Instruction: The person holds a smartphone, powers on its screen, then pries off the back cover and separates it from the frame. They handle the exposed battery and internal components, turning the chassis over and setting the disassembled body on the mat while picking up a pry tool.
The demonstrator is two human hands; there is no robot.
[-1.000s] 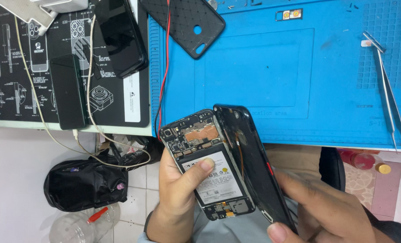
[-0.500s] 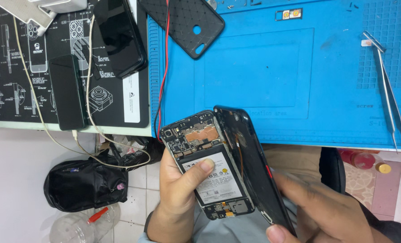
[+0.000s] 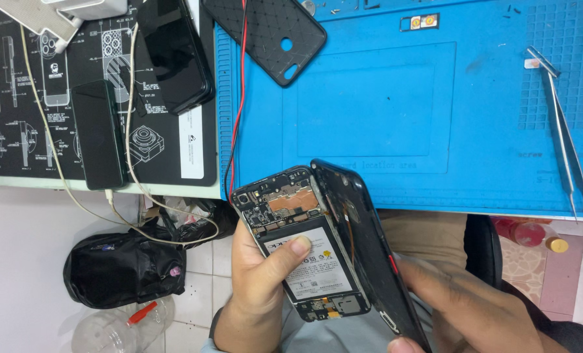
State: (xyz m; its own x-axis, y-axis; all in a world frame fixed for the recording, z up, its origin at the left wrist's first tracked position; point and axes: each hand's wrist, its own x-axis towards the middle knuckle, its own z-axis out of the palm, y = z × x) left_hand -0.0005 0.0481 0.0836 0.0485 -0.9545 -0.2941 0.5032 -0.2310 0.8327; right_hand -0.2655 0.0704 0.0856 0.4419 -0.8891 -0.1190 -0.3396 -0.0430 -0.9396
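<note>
Bright, even overhead light; soft shadows under the hands, faint sheen on the blue mat (image 3: 402, 104). Sharp throughout, no noticeable blur.

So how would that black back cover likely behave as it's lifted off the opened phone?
The back cover looks thin, so it would probably flex and weigh little. Its glossy surface may be slippery in the right hand. It still sits close against the opened phone, so careless pulling seems risky.

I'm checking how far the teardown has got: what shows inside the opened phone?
Inside the opened phone: circuit board above, white-labelled battery under the left hand's thumb. The right hand holds the back cover hinged aside, hiding the phone's right edge.
</note>
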